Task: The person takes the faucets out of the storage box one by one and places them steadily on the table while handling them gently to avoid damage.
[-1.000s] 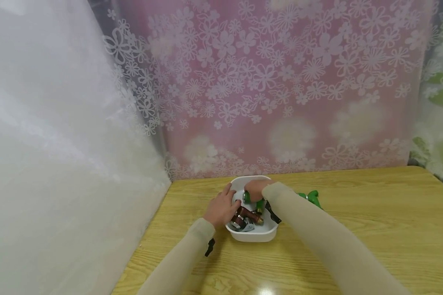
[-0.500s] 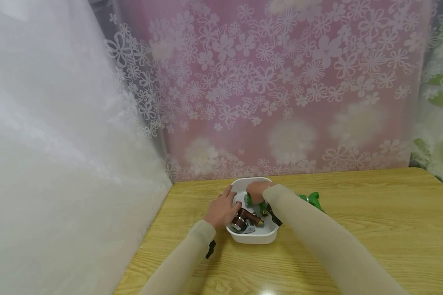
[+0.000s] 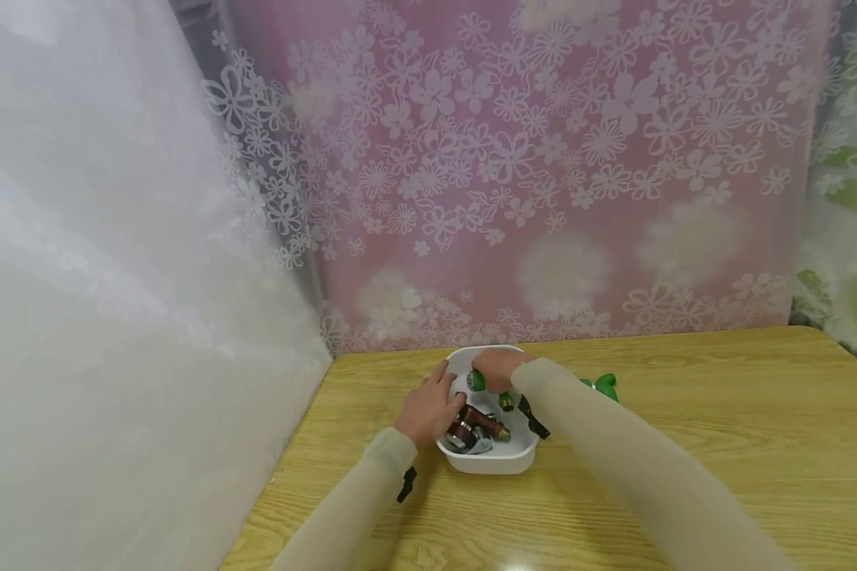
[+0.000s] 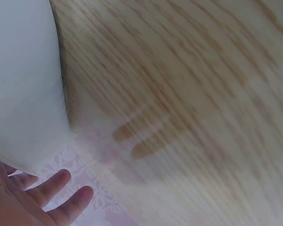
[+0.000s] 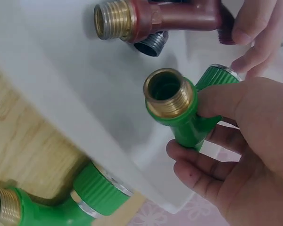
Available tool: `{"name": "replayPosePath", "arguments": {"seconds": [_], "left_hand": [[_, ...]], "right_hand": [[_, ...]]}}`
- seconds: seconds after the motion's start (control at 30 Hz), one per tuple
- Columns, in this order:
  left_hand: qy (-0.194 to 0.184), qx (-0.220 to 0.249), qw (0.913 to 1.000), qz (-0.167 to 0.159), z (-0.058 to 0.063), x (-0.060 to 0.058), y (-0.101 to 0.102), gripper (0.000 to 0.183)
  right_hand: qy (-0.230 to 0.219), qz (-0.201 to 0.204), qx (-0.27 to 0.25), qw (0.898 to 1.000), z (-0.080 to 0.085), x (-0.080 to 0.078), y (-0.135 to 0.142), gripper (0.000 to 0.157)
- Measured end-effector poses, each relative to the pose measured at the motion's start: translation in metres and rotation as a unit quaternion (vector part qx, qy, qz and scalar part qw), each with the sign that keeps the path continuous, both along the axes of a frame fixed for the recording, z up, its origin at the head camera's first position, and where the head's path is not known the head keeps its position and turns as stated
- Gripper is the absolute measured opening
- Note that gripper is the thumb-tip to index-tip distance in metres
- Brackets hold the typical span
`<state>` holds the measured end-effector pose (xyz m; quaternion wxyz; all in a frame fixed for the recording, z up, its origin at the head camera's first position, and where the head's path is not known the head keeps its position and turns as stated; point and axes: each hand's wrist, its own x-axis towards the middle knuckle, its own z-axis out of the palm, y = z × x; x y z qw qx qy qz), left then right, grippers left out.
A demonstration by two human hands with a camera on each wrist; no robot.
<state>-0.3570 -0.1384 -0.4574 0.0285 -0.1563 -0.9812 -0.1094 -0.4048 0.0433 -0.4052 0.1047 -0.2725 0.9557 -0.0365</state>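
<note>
My right hand pinches a green tap with a brass threaded end and a ribbed knob, over the far part of a white plastic basin. In the right wrist view, the thumb lies on one side of the tap body and the fingers on the other. My left hand rests over the basin's left rim with relaxed, spread fingers. Close to its thumb, a brown tap with a brass thread lies in the basin. Partly beneath that one is a chrome metal piece.
On the wooden table, just right of the basin, lies another green tap, partly hidden by my right sleeve in the head view. A pink flowered curtain hangs behind the table, and a white sheet at the left.
The green tap in my right hand has turned a little, its brass end now facing more toward the head camera. The left hand and the basin have hardly moved.
</note>
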Motion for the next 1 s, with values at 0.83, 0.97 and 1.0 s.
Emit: {"name": "replayPosePath", "arguments": {"seconds": [0.83, 0.97, 1.0], "left_hand": [[0.0, -0.004, 1.0, 0.009, -0.001, -0.002, 0.001, 0.058], [-0.002, -0.005, 1.0, 0.007, -0.002, -0.001, 0.0, 0.059], [-0.002, -0.005, 1.0, 0.006, -0.002, -0.002, 0.0, 0.059]], "right_hand": [[0.028, 0.072, -0.047, 0.996, 0.042, 0.035, 0.058, 0.022], [0.031, 0.083, -0.048, 0.995, 0.042, 0.04, 0.076, 0.022], [0.035, 0.085, -0.048, 0.995, 0.042, 0.04, 0.081, 0.022]]}}
